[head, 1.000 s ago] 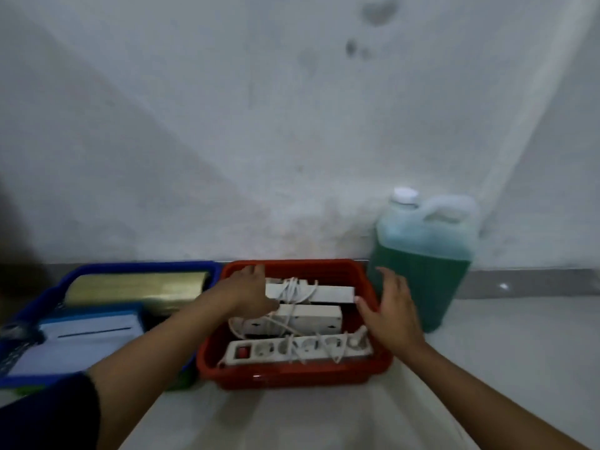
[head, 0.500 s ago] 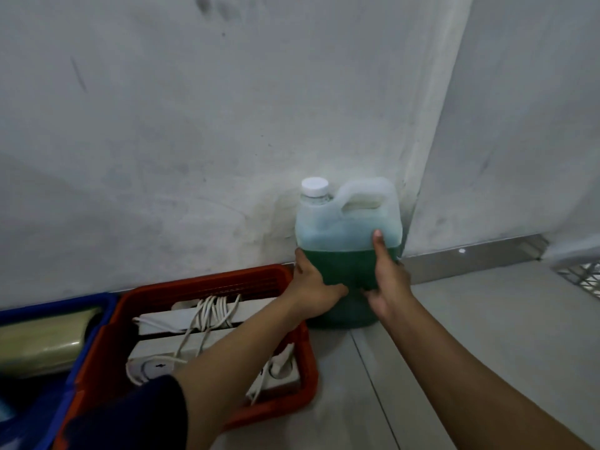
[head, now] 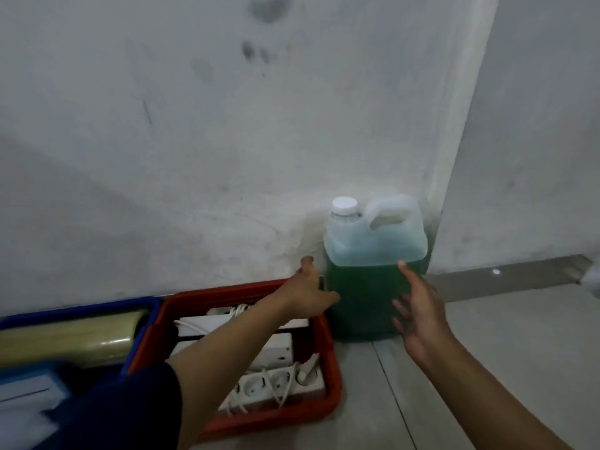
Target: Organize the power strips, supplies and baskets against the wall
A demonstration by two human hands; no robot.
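Nearest me, my left hand reached out over the red plastic basket, fingers spread and closed on nothing, its fingertips at the left side of the translucent plastic jug of green liquid. My right hand was just as open, palm toward the front of the jug; whether it touched the plastic I could not tell. The jug stood upright on the pale tiled floor, in the corner against the stained white wall, just beside the red basket.

The step, as I judged it, was squaring the jug into that corner. To do it well I needed both palms low on the body, below the liquid line, sliding rather than lifting, since a jug that full would be heavy and would slosh; its flat back should meet the wall, and its left side should sit close to the basket.

Counted: two baskets, the red one and a blue plastic one; three white power strips with tangled cords in the red one; one yellowish roll of clear film in the blue; one jug, with one white screw cap.
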